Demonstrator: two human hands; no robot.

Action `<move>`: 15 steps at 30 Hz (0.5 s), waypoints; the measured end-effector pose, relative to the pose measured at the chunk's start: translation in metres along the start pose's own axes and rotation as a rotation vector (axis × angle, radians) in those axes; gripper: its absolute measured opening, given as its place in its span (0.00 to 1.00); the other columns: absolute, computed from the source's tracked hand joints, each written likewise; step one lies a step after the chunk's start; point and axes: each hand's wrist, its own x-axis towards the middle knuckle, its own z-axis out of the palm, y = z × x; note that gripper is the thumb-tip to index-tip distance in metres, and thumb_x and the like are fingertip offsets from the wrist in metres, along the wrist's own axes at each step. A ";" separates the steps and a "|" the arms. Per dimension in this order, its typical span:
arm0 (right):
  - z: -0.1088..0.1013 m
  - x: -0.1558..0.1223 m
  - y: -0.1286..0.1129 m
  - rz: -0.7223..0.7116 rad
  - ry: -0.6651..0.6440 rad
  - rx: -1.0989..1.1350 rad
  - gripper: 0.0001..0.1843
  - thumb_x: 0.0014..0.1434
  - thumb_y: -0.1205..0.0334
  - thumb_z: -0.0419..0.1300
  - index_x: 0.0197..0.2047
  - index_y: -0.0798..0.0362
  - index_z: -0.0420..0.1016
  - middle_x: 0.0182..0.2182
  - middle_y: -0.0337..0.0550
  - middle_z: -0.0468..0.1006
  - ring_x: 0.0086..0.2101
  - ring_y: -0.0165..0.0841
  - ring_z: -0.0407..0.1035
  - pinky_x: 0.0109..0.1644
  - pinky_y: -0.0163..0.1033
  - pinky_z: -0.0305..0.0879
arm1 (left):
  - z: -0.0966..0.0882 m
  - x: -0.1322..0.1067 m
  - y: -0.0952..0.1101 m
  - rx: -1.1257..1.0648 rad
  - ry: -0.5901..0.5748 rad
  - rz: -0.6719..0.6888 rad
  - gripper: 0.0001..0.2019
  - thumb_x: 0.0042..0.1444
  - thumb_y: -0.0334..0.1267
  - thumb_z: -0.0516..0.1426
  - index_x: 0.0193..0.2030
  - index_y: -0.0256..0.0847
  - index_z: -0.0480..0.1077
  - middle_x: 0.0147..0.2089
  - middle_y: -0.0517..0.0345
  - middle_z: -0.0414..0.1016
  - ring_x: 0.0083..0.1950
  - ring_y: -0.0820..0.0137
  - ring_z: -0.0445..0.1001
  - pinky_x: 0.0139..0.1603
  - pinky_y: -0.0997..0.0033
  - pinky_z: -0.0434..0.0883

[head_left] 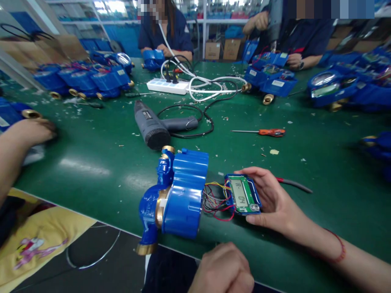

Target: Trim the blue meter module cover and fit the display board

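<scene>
1. Desk (pixel 305 171): green top, strewn with small white scraps. Two other people sit at its far edge.
2. Spare meters (pixel 88 79): we see a blue row with brass ends at the far left corner, and more (pixel 336 85) along the right edge.
3. Meter (pixel 180 195): blue casing on a brass-ended body. It lies on its side at the near edge, left of centre, with its lower brass end overhanging the desk.
4. Heat gun (pixel 152 126): grey, lying mid-desk just behind the meter, nozzle toward us. Its black cord loops toward the far edge.
5. Power strip (pixel 167 86): white, near the far edge, with plugs in it and a white cable coiled beside it.
6. Neighbour's hand (pixel 30 130): resting palm down at the left edge. It is not ours.
7. Right hand (pixel 275 201): at the near edge, right of the meter. Its fingers are curled round the board and grasp it from the right side.
8. Left hand (pixel 222 268): below the near edge, clenched in a fist. We cannot tell whether anything is inside it.
9. Board (pixel 243 194): green, in a blue frame, display facing up, just right of the meter.
10. Wires (pixel 215 201): red, yellow and black, joining board to meter.
11. Screwdriver (pixel 262 132): orange handle, mid-desk, behind the right hand.
</scene>
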 end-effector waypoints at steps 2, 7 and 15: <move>-0.002 0.001 0.001 -0.002 -0.006 -0.008 0.37 0.51 0.64 0.71 0.60 0.43 0.58 0.59 0.44 0.63 0.59 0.33 0.61 0.59 0.32 0.63 | 0.002 0.006 0.003 -0.300 0.085 -0.282 0.12 0.63 0.45 0.55 0.33 0.41 0.70 0.31 0.55 0.74 0.32 0.71 0.72 0.34 0.71 0.64; -0.004 0.002 0.002 -0.010 -0.024 -0.052 0.38 0.52 0.57 0.72 0.61 0.42 0.57 0.58 0.45 0.64 0.57 0.34 0.63 0.58 0.34 0.65 | 0.001 0.021 0.018 -1.085 0.335 -0.673 0.20 0.51 0.31 0.64 0.53 0.42 0.72 0.52 0.51 0.78 0.54 0.65 0.76 0.48 0.73 0.68; 0.006 -0.007 0.002 -0.003 0.009 -0.317 0.36 0.55 0.57 0.69 0.62 0.40 0.57 0.58 0.44 0.62 0.57 0.39 0.62 0.62 0.46 0.61 | -0.004 0.030 0.012 -1.222 0.771 -0.365 0.08 0.62 0.32 0.57 0.42 0.39 0.80 0.49 0.48 0.83 0.54 0.64 0.78 0.57 0.64 0.73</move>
